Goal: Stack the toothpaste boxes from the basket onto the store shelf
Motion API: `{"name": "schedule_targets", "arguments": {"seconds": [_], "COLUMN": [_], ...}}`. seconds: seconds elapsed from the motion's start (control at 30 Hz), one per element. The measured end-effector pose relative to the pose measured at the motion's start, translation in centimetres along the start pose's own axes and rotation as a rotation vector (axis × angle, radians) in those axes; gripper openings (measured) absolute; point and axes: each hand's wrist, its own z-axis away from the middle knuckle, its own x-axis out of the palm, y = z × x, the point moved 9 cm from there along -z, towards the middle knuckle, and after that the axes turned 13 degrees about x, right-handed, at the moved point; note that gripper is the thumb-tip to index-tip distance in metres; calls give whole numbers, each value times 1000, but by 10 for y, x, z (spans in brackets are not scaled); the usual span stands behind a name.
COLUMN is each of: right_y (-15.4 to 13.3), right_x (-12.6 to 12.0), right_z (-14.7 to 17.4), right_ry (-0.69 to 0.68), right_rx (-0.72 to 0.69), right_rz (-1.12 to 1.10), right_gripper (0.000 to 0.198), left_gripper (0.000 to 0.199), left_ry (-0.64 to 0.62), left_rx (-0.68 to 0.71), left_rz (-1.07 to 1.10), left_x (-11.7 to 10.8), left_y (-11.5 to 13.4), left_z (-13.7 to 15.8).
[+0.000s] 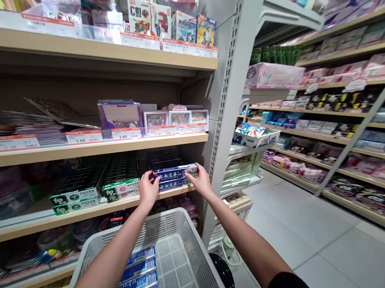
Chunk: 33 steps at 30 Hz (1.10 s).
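My left hand point(148, 188) and my right hand point(199, 180) grip the two ends of a dark blue toothpaste box point(171, 173). It lies level on top of a matching blue box point(171, 184) at the front of the lower shelf. More dark boxes sit behind it in shadow. Left of my hands, rows of green-and-white toothpaste boxes point(123, 189) are stacked on the same shelf. Below my arms is a grey plastic basket point(184, 227), with several blue boxes point(138, 278) lined up in its left half.
Above my hands runs a shelf edge point(93, 149) with price tags and small boxed goods. A grey metal upright point(231, 85) stands close to the right of my right hand. Beyond it lie the tiled aisle floor point(289, 216) and another stocked shelf unit point(346, 105).
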Motion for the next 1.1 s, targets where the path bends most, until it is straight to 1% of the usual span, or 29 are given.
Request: {"name": "schedule_targets", "arguments": {"seconds": [0.13, 0.2, 0.3, 0.37, 0.53, 0.67, 0.77, 0.8, 0.87, 0.93, 0.97, 1.03, 1.1], "right_y": [1, -1, -2, -3, -3, -2, -2, -4, -13, -28, -36, -51, -61], "right_x": [9, 13, 20, 23, 26, 28, 26, 24, 16, 8, 7, 12, 25], "right_z": [-13, -20, -29, -33, -36, -35, -30, -26, -11, 12, 27, 60, 95], "right_ry": [-35, -46, -61, -69, -73, -83, -70, -48, 26, 86, 94, 50, -59], "right_rx": [-6, -4, 17, 30, 40, 44, 58, 52, 14, -61, -104, -186, -235], "right_rz": [25, 36, 74, 99, 87, 96, 86, 75, 47, 11, -8, -43, -70], "right_gripper": [62, 59, 60, 60, 58, 60, 67, 71, 76, 76, 73, 67, 60], "left_gripper": [32, 36, 39, 39, 39, 40, 44, 46, 49, 52, 52, 49, 46], "left_ry": [-6, -15, -25, -32, -35, -49, -93, -103, -105, -114, -132, -187, -243], "left_rx": [45, 37, -7, -21, 0, 9, -17, -6, 61, 140, 163, 181, 174], "left_rz": [-201, -295, -401, -424, -404, -373, -375, -355, -271, -183, -161, -170, -208], "left_x": [2, 3, 7, 10, 13, 13, 13, 11, 4, -9, -17, -35, -56], "left_y": [-1, -2, -8, -13, -17, -11, -4, 1, 15, 29, 35, 40, 36], "left_z": [-5, -10, -16, -19, -23, -25, -17, -13, 0, 19, 29, 52, 73]}}
